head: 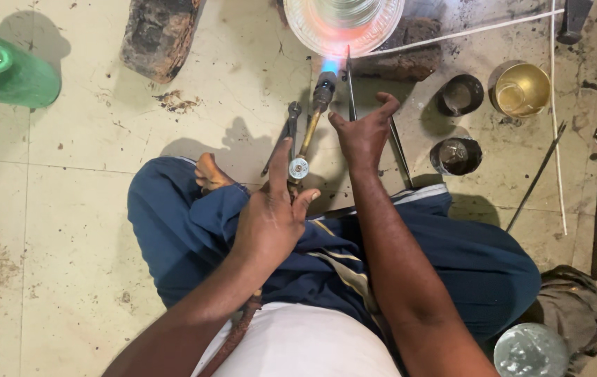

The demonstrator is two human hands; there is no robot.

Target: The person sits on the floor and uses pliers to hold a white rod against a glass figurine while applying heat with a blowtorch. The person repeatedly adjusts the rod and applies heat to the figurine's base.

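- Nearest the camera, seated cross-legged on the tiled floor (pixel 68 209), in blue cloth, with a white garment over the belly at the bottom edge.
- At the lower right, just beside the knee, a round glass ball (pixel 530 350) against crumpled grey cloth.
- Left hand (pixel 270 220) over the lap, fingers spread, thumb up along the round silver valve knob at the rear end of the gas torch (pixel 312 119); grip loose and mostly open, touching the knob rather than closed around it.
- Bare foot (pixel 209 173) tucked just left of that hand.
- Right hand (pixel 365 132) farther out, fingers curled in a half-closed grip on thin dark metal tongs (pixel 349 84), whose long arms run up toward the flame and down past the wrist.
- Brass-coloured torch lying on the floor between the two hands, nozzle pointing away, blue flame at its tip.
- Dark pliers (pixel 286 132) on the floor just left of the torch.
- Beyond the flame, at the top edge, a round clear glass piece (pixel 344 24) glowing orange-pink where the flame meets it.
- To the right, two dark round tins (pixel 456 155) and a brass bowl (pixel 520 89), near each other.
- Thin white rod (pixel 557 126) and a dark metal rod (pixel 536 178) farther right.
- Far left, a green plastic jug (pixel 1 66); top centre-left, a dark brick (pixel 158 35).
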